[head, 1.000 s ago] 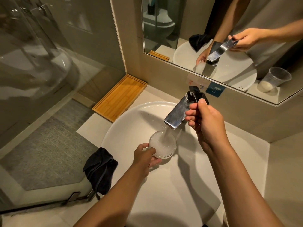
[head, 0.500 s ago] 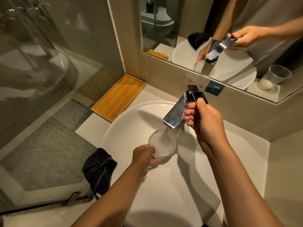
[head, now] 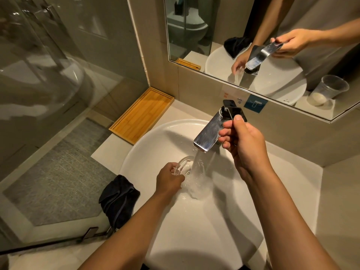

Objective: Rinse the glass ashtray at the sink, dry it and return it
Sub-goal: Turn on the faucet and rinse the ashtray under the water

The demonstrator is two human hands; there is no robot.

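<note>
Left hand [head: 169,179] has tipped the gripped ashtray [head: 183,166] on edge, dumping water; right hand [head: 240,142] still pinches the tap lever [head: 234,112], so rinsing is nearly done.

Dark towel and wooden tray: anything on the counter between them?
Nothing: in the head view, only bare counter separates the dark towel from the wooden tray, with the sink rim alongside.

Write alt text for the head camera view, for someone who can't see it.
A person's left hand tilts a clear glass ashtray beside the water running from a chrome faucet into a round white sink, while the right hand grips the faucet handle. A dark cloth lies at the sink's left edge, near a wooden tray.
</note>
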